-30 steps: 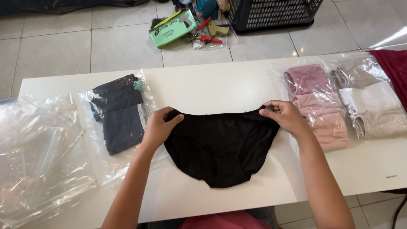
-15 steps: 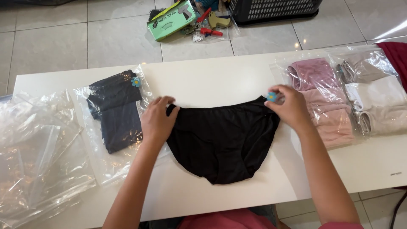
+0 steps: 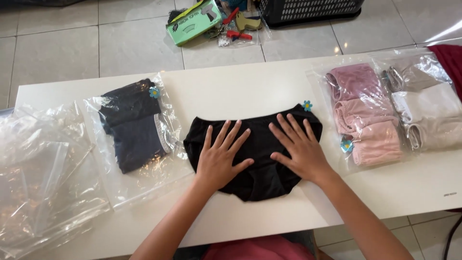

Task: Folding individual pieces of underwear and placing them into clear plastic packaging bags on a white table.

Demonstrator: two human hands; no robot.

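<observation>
A pair of black briefs (image 3: 260,185) lies spread flat on the white table (image 3: 231,91), with a small blue flower tag (image 3: 307,105) at its right waist corner. My left hand (image 3: 221,156) rests palm down on the left half, fingers spread. My right hand (image 3: 298,147) presses flat on the right half, fingers also apart. Neither hand grips the fabric.
Left of the briefs, a clear bag holds folded dark garments (image 3: 132,127); empty clear bags (image 3: 38,178) pile at the far left. Bags of pink (image 3: 363,115) and beige (image 3: 428,108) garments lie at the right. On the floor beyond: a green box (image 3: 192,21), tools, a black crate (image 3: 308,9).
Both hands let go of the waistband corners and moved inward onto the middle of the briefs, now lying flat with fingers spread. The flower tag is uncovered.
</observation>
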